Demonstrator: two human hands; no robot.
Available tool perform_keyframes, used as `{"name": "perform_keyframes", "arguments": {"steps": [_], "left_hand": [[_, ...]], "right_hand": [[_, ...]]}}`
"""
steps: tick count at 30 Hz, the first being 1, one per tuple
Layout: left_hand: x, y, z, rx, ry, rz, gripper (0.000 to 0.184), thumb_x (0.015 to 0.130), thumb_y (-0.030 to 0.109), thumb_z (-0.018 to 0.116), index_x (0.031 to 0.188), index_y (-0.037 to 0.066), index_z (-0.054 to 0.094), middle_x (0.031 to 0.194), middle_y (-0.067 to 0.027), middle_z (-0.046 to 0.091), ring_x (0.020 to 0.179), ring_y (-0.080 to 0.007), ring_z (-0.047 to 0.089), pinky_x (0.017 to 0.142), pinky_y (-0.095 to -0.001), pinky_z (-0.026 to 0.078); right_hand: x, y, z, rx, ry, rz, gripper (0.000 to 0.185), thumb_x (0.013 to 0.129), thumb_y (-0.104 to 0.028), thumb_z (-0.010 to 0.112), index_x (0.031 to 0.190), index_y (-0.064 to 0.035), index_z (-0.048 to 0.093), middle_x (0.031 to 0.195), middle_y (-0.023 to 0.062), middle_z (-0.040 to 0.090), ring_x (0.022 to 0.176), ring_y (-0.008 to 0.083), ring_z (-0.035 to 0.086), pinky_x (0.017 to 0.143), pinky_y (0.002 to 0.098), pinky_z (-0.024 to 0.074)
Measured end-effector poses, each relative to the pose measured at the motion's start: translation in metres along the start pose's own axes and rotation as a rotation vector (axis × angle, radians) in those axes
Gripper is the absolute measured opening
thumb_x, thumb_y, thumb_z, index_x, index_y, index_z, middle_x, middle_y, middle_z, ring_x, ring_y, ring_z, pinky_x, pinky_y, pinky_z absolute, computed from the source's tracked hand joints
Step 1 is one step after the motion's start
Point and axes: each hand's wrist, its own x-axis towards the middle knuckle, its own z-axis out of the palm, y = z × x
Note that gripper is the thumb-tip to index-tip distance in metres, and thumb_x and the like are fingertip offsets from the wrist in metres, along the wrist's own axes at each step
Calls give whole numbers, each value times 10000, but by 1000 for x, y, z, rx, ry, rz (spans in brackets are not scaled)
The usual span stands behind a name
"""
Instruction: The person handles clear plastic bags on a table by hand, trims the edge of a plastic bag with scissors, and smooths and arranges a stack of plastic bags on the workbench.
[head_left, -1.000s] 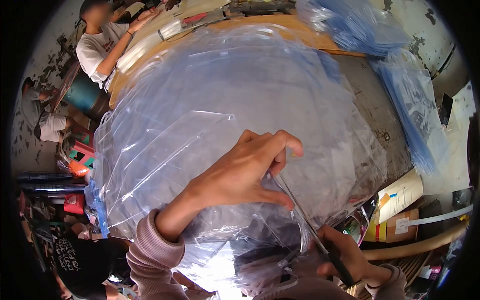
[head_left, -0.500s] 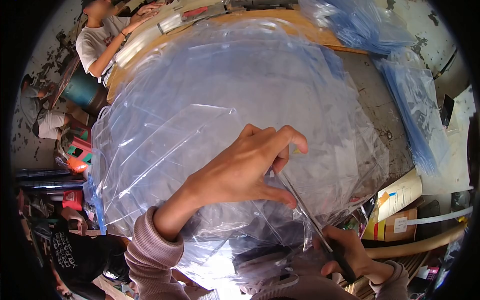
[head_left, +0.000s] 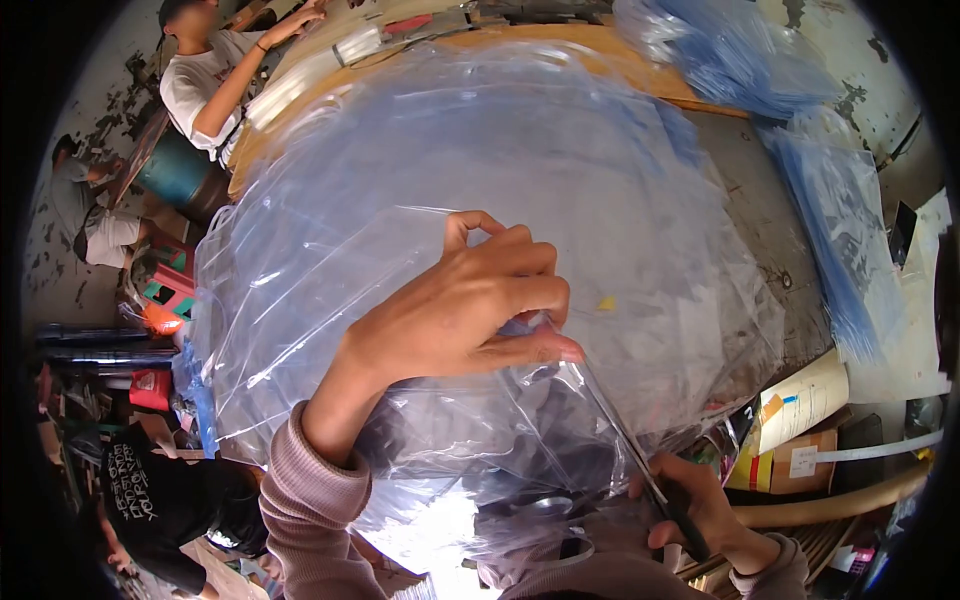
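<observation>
On my screen the tabletop (head_left: pixel 748 175) is the broadest thing, mostly hidden under clear plastic sheets (head_left: pixel 470 150) that lie spread across it and hang over the near edge. The left hand (head_left: pixel 460 305) sits over them, its fingers looking pinched on film between thumb and forefinger. I see the right hand (head_left: pixel 705 500) wrapped around the black handle of the scissors (head_left: pixel 636 460); I can't tell how far the blades part. Their tip reaches close to the left thumb, so I'd worry about a nick if they slip, or a ragged edge if loose film folds.
</observation>
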Motion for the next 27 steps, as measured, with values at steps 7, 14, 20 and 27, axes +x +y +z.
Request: {"name": "perform_keyframes", "arguments": {"steps": [7,14,20,27], "left_hand": [[2,0,2,-164,-29,-26,171,782,286,692,757,154,587,714,54,487,738,-126,483,858,-378,253],[1,0,4,-268,-34,-23,98,815,189,664,801,163,571,777,56,506,819,-124,492,889,-394,233],[0,10,4,-203,10,-28,126,782,184,684,799,163,561,814,20,479,846,-143,481,876,-397,242],[-1,15,8,-199,-11,2,117,762,215,711,775,175,602,832,12,475,880,-161,481,892,-418,245]], "right_hand": [[0,1,-4,40,-53,42,579,620,-434,829,961,-48,564,557,-68,425,534,14,354,487,194,259],[2,-1,-3,12,-7,21,746,578,-641,730,957,-26,542,640,-21,498,583,52,452,537,194,339],[-5,9,-6,54,-31,130,868,546,-766,670,945,-8,530,670,22,553,608,100,552,555,208,407],[-11,-13,-24,53,-138,179,624,663,-490,765,998,-13,542,711,30,578,644,100,564,578,211,441]]}}
